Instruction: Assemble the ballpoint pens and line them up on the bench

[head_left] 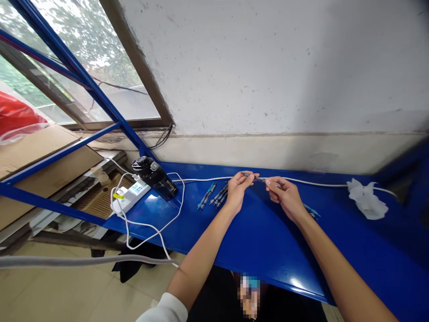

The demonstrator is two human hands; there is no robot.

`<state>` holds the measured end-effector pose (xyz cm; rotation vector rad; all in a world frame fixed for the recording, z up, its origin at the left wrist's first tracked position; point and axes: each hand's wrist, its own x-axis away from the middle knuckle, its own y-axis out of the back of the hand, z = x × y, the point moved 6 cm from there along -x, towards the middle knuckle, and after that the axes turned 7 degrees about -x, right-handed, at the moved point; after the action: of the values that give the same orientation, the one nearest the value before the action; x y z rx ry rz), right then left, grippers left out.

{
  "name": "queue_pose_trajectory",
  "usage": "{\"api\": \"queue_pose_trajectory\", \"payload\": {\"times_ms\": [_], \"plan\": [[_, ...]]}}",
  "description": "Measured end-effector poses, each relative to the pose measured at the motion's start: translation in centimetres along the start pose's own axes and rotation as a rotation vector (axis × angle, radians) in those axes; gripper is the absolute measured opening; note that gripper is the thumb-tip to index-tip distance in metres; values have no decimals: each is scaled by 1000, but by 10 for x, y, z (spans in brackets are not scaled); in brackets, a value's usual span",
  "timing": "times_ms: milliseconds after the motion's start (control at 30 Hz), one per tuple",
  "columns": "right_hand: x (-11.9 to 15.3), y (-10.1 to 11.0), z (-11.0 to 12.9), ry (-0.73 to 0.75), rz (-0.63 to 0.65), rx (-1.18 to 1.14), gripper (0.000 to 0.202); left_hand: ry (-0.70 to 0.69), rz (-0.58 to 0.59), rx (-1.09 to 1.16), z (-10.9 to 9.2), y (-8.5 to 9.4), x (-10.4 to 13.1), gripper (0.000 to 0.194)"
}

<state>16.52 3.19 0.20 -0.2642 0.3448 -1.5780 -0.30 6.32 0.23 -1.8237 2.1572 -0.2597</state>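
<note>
A thin dark pen (260, 179) is held level above the blue table, spanning the gap between my two hands. My left hand (238, 191) pinches one end of it between thumb and fingers. At the other end, the fingers of my right hand (284, 195) are closed on it, hiding that tip. Several dark pens (219, 197) lie on the table just left of my left hand, partly covered by it. Farther left are a few blue pens (206, 196). More light-blue pens (311, 211) show beside my right wrist.
A black bottle (157, 179) leans over a white power strip (132, 195) on the left of the blue table (254, 241). A white cable (179, 210) loops there and runs along the back. Crumpled white plastic (367, 199) lies right. Blue frame bars (100, 100) rise at left.
</note>
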Motion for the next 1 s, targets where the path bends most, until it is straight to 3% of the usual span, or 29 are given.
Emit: {"api": "queue_pose_trajectory", "payload": {"times_ms": [133,267,400,567,633,733,867,933,1000], "plan": [[-1,4,1,66,-45,69,37,-35,-47,-8,-3,3,-2,33],[1,-3,-5,-19,-3,-14,40,-71,-48,-44,-8,2,-1,31],[0,-1,-3,-41,-56,-149,37,-67,10,-34,-10,-2,2,31],[-13,27,2,36,-197,-305,39,-37,150,-74,-12,-12,6,37],[-19,40,1,46,-230,-337,40,-68,128,-122,-17,-12,7,36],[-24,48,4,78,-176,-379,41,-117,79,-171,-33,-12,14,33],[-20,47,11,88,-107,-443,41,-81,180,-130,-53,-23,64,30],[-16,48,11,46,-100,-535,46,62,385,-90,-50,-35,111,34],[-13,49,10,4,-89,-673,49,276,631,-95,-33,-44,169,43]]}}
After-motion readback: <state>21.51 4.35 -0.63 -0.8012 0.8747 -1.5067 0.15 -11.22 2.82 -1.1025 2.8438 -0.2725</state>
